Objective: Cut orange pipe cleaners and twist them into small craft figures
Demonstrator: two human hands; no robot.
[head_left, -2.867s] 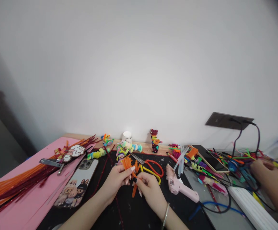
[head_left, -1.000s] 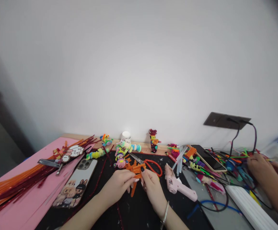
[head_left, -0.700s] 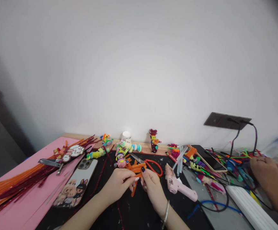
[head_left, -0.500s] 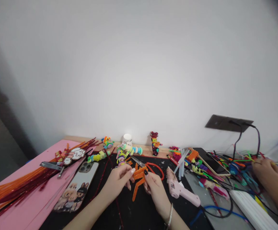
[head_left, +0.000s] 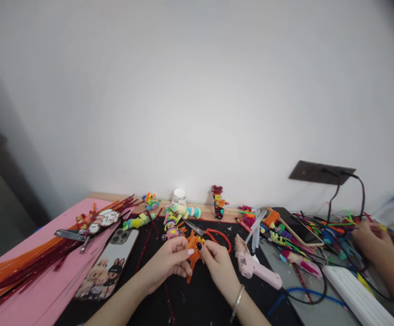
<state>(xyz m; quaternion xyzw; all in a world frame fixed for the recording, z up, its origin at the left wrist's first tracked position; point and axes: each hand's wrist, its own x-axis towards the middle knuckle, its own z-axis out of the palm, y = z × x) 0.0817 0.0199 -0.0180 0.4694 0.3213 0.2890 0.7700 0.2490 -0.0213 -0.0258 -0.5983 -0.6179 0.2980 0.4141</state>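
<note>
Between my two hands is a bent orange pipe cleaner piece [head_left: 193, 257], folded into several short strips lying side by side. My left hand [head_left: 172, 261] pinches it from the left with thumb and fingers. From the right, my right hand [head_left: 214, 260] grips it with thumb and forefinger, a bracelet on that wrist. Just beyond the fingers lie red-handled scissors [head_left: 219, 235], blades pointing left. A small pink and yellow pipe cleaner figure [head_left: 171, 228] sits close behind my left hand. On the right is a pale pink hot glue gun [head_left: 256, 269].
At left, orange and dark red pipe cleaners [head_left: 30, 262] cover a pink board [head_left: 44, 228]. A phone in a cartoon case [head_left: 107, 267] lies by my left forearm. Against the wall stand a paper cup [head_left: 179, 197] and a figure [head_left: 218, 203]. Cables, a phone [head_left: 300, 228] and another person's hands [head_left: 375, 240] are right.
My hands have drawn closer around the orange piece, and its loose strip that hung lower left now lies in line with the rest. The view has shifted slightly.
</note>
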